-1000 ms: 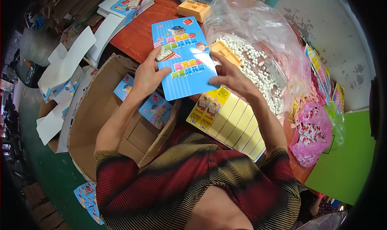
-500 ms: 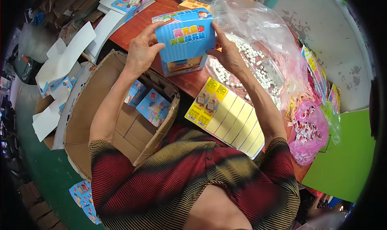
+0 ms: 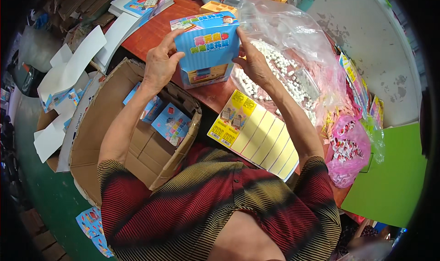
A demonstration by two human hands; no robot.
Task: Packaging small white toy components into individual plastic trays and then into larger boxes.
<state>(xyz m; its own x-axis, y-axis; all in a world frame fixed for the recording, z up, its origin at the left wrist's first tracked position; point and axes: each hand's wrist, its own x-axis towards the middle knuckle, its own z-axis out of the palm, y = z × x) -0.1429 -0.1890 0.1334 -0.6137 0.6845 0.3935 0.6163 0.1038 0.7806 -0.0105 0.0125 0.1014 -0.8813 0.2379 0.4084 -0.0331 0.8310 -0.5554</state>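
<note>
Reddish-brown wood makes the table (image 3: 151, 29), and it is crowded with packing material. One blue carton box (image 3: 206, 48) is held up above the table between two hands. It stands nearly upright, so its long axis runs from near to far in the picture, with the printed top pointing far and the open bottom end pointing near, toward the person. The left hand (image 3: 160, 64) grips the left side of the box, thumb on the front face and fingers (image 3: 170, 35) curled around the edge, closed firmly on the carton. The right hand (image 3: 252, 62) presses on the right side with the fingers stretched flat along the edge, also holding the box. Both forearms rise from the near edge and bend inward, elbows apart.

Near the person lies one yellow sheet of labels (image 3: 254, 133), flat on the table edge. On the left side stands one big brown cardboard carton (image 3: 114, 142), open, with two or three small blue boxes (image 3: 172, 123) inside. On the right lies one clear plastic bag (image 3: 284, 64) full of small white pieces, and near it one pink bag (image 3: 348, 151). Far left there is one stack of flat white cartons (image 3: 137, 4).
</note>
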